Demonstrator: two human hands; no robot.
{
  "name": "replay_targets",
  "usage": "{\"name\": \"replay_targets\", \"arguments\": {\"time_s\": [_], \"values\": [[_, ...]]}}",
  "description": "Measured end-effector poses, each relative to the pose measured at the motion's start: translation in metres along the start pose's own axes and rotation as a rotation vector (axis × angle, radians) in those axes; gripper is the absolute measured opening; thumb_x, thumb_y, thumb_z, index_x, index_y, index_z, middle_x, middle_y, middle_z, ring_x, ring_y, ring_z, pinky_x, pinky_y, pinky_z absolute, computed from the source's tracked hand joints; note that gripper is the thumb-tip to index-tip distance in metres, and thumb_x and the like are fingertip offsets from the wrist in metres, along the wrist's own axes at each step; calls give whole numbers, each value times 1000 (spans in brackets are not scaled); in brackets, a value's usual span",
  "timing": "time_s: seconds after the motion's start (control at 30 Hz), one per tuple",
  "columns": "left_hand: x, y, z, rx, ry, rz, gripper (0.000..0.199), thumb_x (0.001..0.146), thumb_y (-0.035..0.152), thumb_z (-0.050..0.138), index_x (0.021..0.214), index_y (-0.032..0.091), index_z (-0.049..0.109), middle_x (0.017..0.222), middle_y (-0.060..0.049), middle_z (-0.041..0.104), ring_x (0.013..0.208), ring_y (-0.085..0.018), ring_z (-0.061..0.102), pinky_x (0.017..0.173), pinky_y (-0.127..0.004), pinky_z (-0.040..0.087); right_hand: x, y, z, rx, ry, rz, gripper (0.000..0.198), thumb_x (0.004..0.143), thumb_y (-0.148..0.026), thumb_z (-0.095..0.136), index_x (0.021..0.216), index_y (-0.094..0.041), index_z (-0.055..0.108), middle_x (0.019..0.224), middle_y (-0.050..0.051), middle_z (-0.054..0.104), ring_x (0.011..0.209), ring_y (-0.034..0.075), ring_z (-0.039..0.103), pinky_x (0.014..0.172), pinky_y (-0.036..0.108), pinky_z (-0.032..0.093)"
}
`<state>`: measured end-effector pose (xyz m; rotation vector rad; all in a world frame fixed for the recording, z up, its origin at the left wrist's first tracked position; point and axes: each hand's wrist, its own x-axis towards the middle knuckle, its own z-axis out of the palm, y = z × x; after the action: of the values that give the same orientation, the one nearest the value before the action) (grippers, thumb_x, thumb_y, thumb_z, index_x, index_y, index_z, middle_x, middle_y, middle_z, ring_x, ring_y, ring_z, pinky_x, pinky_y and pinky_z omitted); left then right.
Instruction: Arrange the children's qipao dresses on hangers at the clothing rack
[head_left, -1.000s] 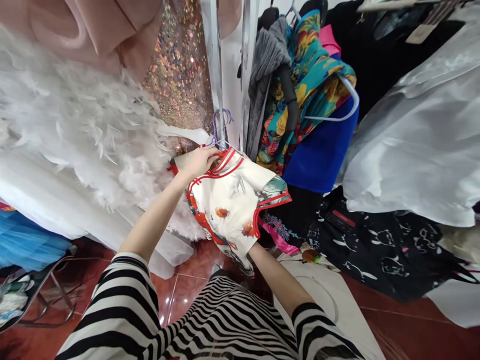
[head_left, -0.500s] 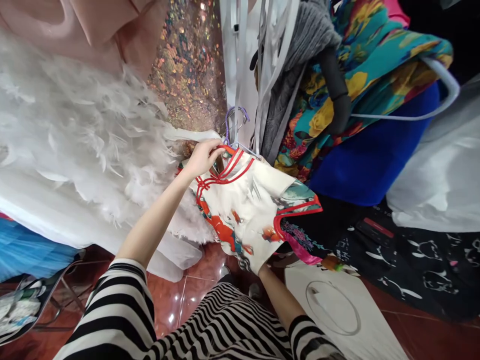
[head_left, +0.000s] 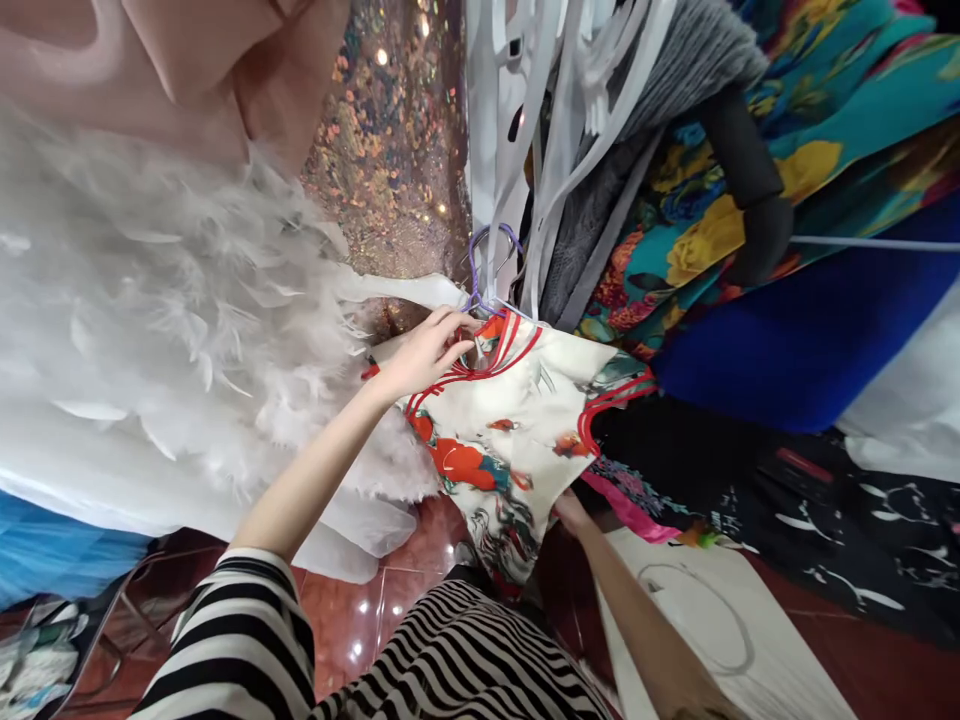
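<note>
A cream sleeveless top or dress (head_left: 525,400) with red piping and orange and teal prints hangs in the middle. In its neckline shows the hanger, with a purple hook (head_left: 474,262) above. My left hand (head_left: 429,352) is at the collar, fingers stretched over the neckline and thumb apart from them. My right hand (head_left: 571,512) is at the garment's lower right edge; its fingers are hidden behind the cloth.
White feathered garment (head_left: 247,290) hangs on the left, beside a sequined one (head_left: 390,150). White straps (head_left: 547,130) dangle above. To the right are a floral cloth (head_left: 697,220) and a blue one (head_left: 795,340). A white board or bag (head_left: 675,600) lies below on the red tiled floor (head_left: 352,620).
My left hand's thumb and fingers have parted at the collar. The garment now hangs straighter, and my right hand has shifted right, along its edge. The view has moved closer to the clothes.
</note>
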<state>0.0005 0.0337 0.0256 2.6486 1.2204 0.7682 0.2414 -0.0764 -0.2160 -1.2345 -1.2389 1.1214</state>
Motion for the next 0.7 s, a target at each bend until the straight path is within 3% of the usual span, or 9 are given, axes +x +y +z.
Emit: {"name": "replay_targets", "arguments": {"time_s": [0.1, 0.17, 0.27, 0.37, 0.47, 0.57, 0.7], "values": [[-10, -6, 2, 50, 82, -20, 18, 98, 28, 44, 101, 18, 59, 95, -5, 60, 82, -16, 56, 80, -28, 47, 14, -10, -31, -86, -63, 257, 35, 84, -55, 55, 72, -23, 59, 69, 6, 69, 60, 21, 68, 54, 33, 56], [-14, -12, 5, 113, 104, -18, 19, 98, 28, 43, 93, 18, 58, 89, -5, 61, 84, -18, 56, 82, -30, 46, 20, -34, -45, -300, -83, 269, 23, 83, -41, 52, 74, -23, 61, 69, 6, 70, 59, 22, 68, 55, 33, 55], [-17, -19, 9, 201, 81, -1, 21, 99, 29, 41, 94, 18, 60, 91, -7, 65, 91, -21, 57, 87, -34, 47, 25, -91, -43, -624, -4, -67, 22, 86, -29, 47, 86, -23, 68, 77, 5, 73, 69, 22, 70, 66, 32, 55], [-20, -19, 13, 266, -1, 22, 24, 98, 27, 43, 111, 18, 61, 108, -9, 66, 105, -23, 59, 95, -37, 48, 40, -152, -18, -830, 158, -476, 30, 96, -27, 40, 100, -22, 70, 89, 9, 72, 83, 22, 68, 73, 32, 53], [-23, -14, 17, 358, -155, -14, 32, 97, 24, 43, 124, 19, 59, 123, -11, 62, 104, -22, 63, 87, -34, 53, 70, -194, 11, -999, 203, -798, 32, 98, -24, 40, 114, -20, 67, 104, 12, 68, 97, 25, 61, 84, 37, 49], [-28, -7, 19, 455, -253, -66, 37, 97, 23, 41, 130, 20, 57, 130, -12, 60, 99, -21, 67, 76, -31, 56, 104, -209, 28, -1201, 92, -903, 28, 98, -23, 44, 115, -22, 66, 108, 13, 64, 99, 26, 55, 80, 36, 46], [-37, -3, 18, 520, -286, -115, 48, 96, 21, 41, 144, 21, 46, 144, -11, 54, 103, -23, 68, 76, -32, 59, 127, -210, 20, -1405, -46, -883, 20, 97, -24, 47, 103, -19, 66, 97, 12, 60, 89, 23, 52, 71, 30, 40]]}}
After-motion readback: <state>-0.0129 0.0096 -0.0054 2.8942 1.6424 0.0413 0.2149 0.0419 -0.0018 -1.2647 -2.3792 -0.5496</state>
